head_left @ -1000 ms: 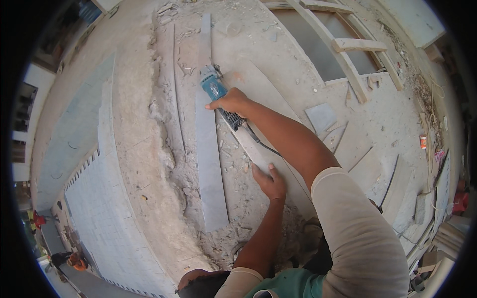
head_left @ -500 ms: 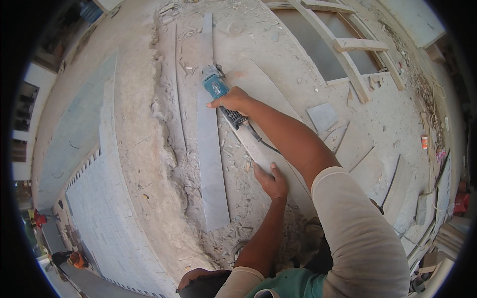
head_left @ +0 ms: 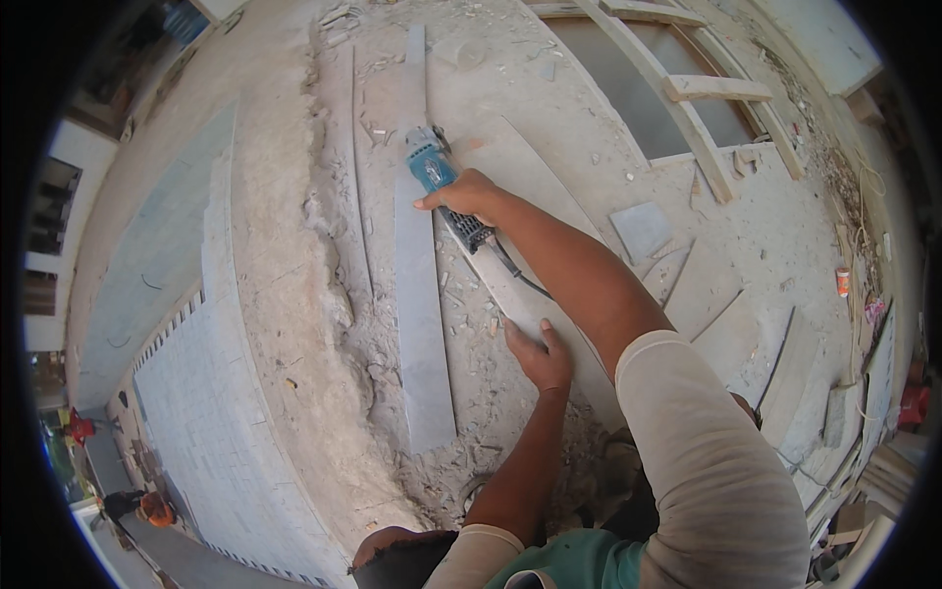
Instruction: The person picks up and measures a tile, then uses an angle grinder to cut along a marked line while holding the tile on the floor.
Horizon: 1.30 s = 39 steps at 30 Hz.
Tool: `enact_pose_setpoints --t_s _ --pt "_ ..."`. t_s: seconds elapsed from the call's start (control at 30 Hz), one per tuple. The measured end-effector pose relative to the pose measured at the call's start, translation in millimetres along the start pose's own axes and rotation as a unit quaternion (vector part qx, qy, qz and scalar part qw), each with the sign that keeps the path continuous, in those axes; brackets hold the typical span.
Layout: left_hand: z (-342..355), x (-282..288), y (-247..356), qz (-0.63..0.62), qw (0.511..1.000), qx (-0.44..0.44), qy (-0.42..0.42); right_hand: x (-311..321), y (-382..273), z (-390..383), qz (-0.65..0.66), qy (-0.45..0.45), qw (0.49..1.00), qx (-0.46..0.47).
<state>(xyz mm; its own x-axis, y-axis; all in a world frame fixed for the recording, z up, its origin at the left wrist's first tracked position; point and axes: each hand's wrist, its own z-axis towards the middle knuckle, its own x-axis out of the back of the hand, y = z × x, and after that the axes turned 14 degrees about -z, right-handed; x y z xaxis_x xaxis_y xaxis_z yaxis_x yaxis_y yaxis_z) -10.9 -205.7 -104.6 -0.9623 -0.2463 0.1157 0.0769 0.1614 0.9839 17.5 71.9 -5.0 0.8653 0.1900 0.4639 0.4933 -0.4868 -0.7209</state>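
We see the right hand closed around the body of a blue and black angle grinder, its thumb reaching across the near side of the casing. The left hand sits lower and nearer to the wearer, part-open, with its thumb and fingers set apart on the near portion of a pale strip. We cannot tell how firmly it presses.

The grinder lies directly under the right hand, beyond the left hand and to its left. Its head points away from the wearer and slightly left; its vented rear points back toward the left hand, but the two are well apart. We observe a dark cord leaving the rear end and passing beneath the right forearm. We cannot make out the disc clearly, nor whether it touches the material below.

To the left of both hands we find a long grey strip, lying lengthwise away from the wearer; the grinder head is over its far section. Farther left, a thin strip lies near a broken concrete edge. To the right of the right hand, a squarish grey tile piece rests on the dusty ground. Beyond it we note a wooden frame with crosspieces.
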Motion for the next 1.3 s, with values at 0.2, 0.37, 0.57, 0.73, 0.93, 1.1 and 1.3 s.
enact_pose_setpoints --t_s 0.2,0.37,0.57,0.73,0.93,1.1,1.3 --pt "0 1 1 0.018 1.000 -0.004 -0.005 1 0 -3 -0.011 -0.001 1.000 -0.005" --pt "0 0 1 0.010 1.000 0.000 -0.003 2 2 -6 -0.002 0.000 1.000 0.000" --pt "0 0 1 0.014 1.000 0.000 0.001 2 3 -2 -0.011 -0.002 1.000 -0.004" --pt "-1 0 -2 0.018 1.000 -0.012 0.001 1 3 -1 -0.007 0.001 1.000 -0.002" --pt "-1 -1 -1 0.006 1.000 0.000 0.005 2 3 -4 -0.005 -0.002 1.000 -0.012" --pt "-1 0 -3 0.004 1.000 -0.003 0.005 3 6 -16 -0.004 -0.007 1.000 0.004" --pt "-1 0 1 0.012 1.000 -0.001 0.005 3 14 -26 -0.028 0.007 0.999 0.017"
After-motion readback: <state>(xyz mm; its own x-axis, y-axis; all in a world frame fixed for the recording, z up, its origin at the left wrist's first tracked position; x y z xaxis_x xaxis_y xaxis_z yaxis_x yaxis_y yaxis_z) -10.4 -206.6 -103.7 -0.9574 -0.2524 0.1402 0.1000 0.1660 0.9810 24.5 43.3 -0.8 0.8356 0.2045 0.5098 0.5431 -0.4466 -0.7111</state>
